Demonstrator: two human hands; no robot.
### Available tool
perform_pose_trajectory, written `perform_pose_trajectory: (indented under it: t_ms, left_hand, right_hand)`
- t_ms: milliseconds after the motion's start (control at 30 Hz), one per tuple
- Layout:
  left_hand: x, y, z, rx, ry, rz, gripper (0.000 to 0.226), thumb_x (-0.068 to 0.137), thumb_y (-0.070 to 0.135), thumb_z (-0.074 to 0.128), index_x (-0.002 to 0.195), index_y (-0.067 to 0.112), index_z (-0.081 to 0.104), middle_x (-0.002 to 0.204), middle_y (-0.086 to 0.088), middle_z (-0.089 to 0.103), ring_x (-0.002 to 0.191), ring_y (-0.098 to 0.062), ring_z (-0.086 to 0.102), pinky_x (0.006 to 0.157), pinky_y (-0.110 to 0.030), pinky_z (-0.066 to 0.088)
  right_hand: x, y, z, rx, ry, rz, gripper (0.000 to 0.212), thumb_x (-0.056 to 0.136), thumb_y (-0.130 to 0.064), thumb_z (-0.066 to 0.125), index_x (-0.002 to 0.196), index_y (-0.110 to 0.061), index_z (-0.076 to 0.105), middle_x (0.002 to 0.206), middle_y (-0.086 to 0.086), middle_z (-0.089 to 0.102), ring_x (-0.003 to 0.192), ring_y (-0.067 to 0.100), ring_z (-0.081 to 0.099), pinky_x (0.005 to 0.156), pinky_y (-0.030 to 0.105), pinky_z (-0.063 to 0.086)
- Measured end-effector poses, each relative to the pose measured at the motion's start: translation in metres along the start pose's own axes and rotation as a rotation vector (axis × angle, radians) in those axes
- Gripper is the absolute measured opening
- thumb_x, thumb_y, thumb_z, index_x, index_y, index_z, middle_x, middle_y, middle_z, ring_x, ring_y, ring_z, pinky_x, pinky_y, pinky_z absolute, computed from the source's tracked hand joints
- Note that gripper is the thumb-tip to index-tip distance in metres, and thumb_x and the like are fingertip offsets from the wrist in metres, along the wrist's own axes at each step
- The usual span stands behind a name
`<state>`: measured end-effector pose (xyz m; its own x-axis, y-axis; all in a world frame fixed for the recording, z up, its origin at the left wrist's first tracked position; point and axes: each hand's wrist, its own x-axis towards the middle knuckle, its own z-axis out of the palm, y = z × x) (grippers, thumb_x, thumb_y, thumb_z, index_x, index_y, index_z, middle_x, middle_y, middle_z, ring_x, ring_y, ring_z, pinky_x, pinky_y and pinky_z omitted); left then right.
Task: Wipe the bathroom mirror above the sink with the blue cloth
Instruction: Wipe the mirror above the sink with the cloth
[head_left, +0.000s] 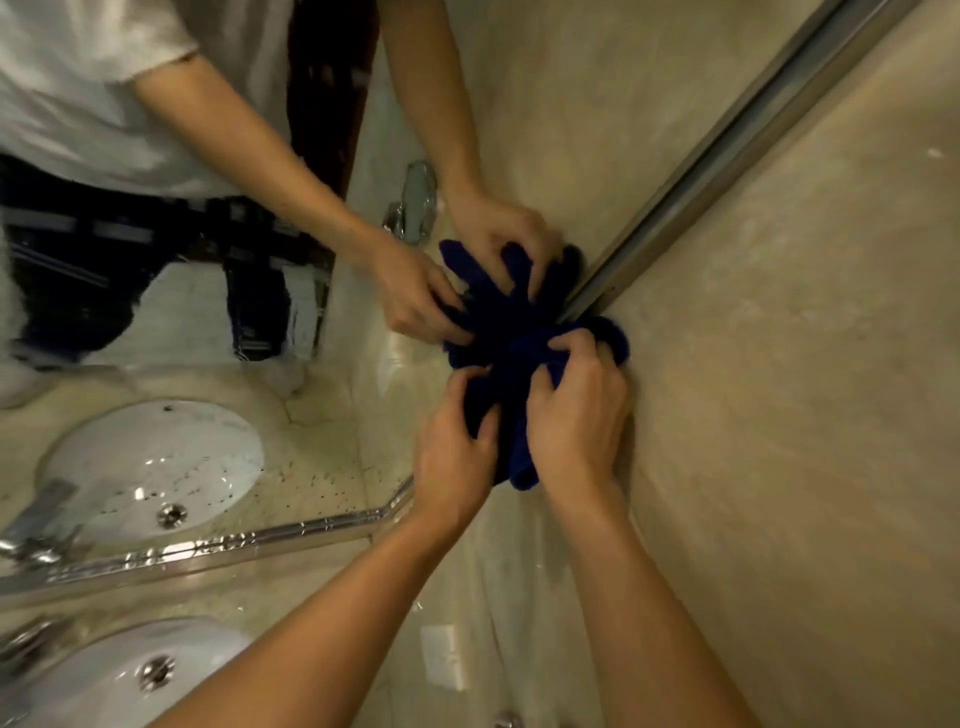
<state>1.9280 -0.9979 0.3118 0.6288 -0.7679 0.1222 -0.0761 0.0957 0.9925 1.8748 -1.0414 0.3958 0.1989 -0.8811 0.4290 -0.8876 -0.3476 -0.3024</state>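
cloth handling at the mirror edge

sink (104, 686) sits low at the far left, under the mirror (171, 312); its basin also shows reflected in the glass. the mirror's bevelled lower rim runs above the surface (291, 587).

left hand (457, 462): fingers curled into the lower left part of the cloth (519, 343), gripping a bunched fold.

the cloth is a dark blue wad pressed against the mirror's right edge, where the glass meets the metal frame (727, 150) and the wall (805, 364). its reflection shows just above it, with the reflected hands.

right hand (582, 415): fingers curled over the right side of the wad, gripping it; a loose tail hangs between the two hands.

handling, as judged:
- the cloth looks soft, limp and light; it folds and bunches under the fingers and will not hold a shape.
- whether it is damp cannot be told.
- it should not slip in a full-palm grip; loose tails may drag.
- best hold: gather the tail into the wad and keep a flat pad facing the glass.
- the glass is rigid and fragile; press evenly, with less force near the frame.
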Motion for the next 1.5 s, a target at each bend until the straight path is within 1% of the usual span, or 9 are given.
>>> perform_pose_trajectory:
  t_ms: [200,333,400,567,733,900,1000,1233,1500]
  left_hand:
    - [0.018,0.084,0.013,-0.175,0.075,0.197,0.03,0.094,0.016,0.06,0.123,0.02,0.057,0.103,0.016,0.066,0.095,0.003,0.062,0.085,-0.025,0.052]
    - [0.027,0.069,0.029,-0.168,0.144,0.229,0.035,0.091,0.011,0.065,0.125,0.015,0.061,0.105,0.008,0.07,0.095,0.0,0.064,0.085,-0.032,0.055]
    - [0.026,0.046,0.035,-0.148,0.172,0.229,0.037,0.089,0.007,0.065,0.126,0.011,0.062,0.106,0.006,0.071,0.096,0.001,0.064,0.085,-0.032,0.055]
    - [0.027,0.009,0.043,-0.093,0.217,0.295,0.037,0.087,0.001,0.065,0.123,0.003,0.062,0.105,0.014,0.063,0.093,0.016,0.058,0.083,-0.015,0.05]
    - [0.018,-0.018,0.046,-0.115,0.212,0.218,0.037,0.089,0.02,0.059,0.121,0.002,0.063,0.103,0.025,0.059,0.094,0.016,0.058,0.083,-0.009,0.046]
    - [0.01,-0.055,0.029,-0.053,0.108,0.05,0.034,0.088,0.006,0.068,0.122,0.012,0.064,0.108,0.009,0.07,0.101,-0.002,0.065,0.091,-0.037,0.054]
    - [0.009,-0.057,0.02,-0.014,0.071,0.009,0.033,0.088,0.007,0.07,0.12,0.016,0.064,0.108,0.009,0.07,0.102,-0.006,0.065,0.09,-0.042,0.053]
    - [0.003,0.01,0.019,-0.052,0.131,0.15,0.022,0.09,0.007,0.068,0.108,0.017,0.061,0.087,0.01,0.068,0.077,-0.008,0.064,0.07,-0.033,0.054]
    - [0.023,0.009,0.016,-0.026,0.035,0.192,0.026,0.088,0.01,0.069,0.113,0.012,0.064,0.096,0.005,0.072,0.086,-0.006,0.067,0.074,-0.036,0.056]
  right_hand:
    - [0.023,-0.029,-0.061,0.044,0.529,-0.102,0.029,0.081,-0.009,0.066,0.108,-0.002,0.061,0.113,0.023,0.057,0.1,0.025,0.046,0.079,0.005,0.024]
    - [0.032,-0.025,-0.041,0.038,0.486,-0.119,0.033,0.082,-0.008,0.067,0.112,0.001,0.059,0.118,0.024,0.054,0.1,0.033,0.056,0.079,0.016,0.031]
    - [0.03,-0.018,-0.026,0.059,0.465,-0.135,0.031,0.079,-0.004,0.069,0.108,0.001,0.061,0.113,0.022,0.057,0.094,0.032,0.059,0.077,0.011,0.028]
    - [0.024,-0.006,0.0,0.131,0.474,-0.137,0.028,0.075,-0.002,0.07,0.102,0.002,0.062,0.108,0.022,0.06,0.091,0.02,0.05,0.075,0.008,0.025]
    - [0.008,0.006,0.03,0.136,0.368,-0.13,0.026,0.075,-0.003,0.072,0.1,-0.001,0.062,0.105,0.019,0.06,0.082,0.026,0.061,0.066,0.01,0.031]
    - [-0.018,0.016,0.063,0.157,0.225,-0.072,0.03,0.075,-0.002,0.072,0.103,-0.003,0.061,0.109,0.017,0.058,0.086,0.024,0.06,0.066,0.011,0.035]
    - [-0.023,0.015,0.068,0.152,0.187,-0.056,0.031,0.075,-0.002,0.072,0.104,-0.003,0.061,0.11,0.017,0.058,0.085,0.026,0.06,0.064,0.014,0.034]
    - [-0.015,0.005,0.014,0.353,0.464,-0.055,0.034,0.079,-0.001,0.065,0.112,0.001,0.062,0.115,0.022,0.057,0.106,0.026,0.052,0.09,-0.005,0.021]
    - [0.006,-0.006,0.02,0.227,0.496,-0.116,0.029,0.075,0.002,0.066,0.104,0.004,0.063,0.109,0.024,0.06,0.098,0.016,0.042,0.083,-0.013,0.013]
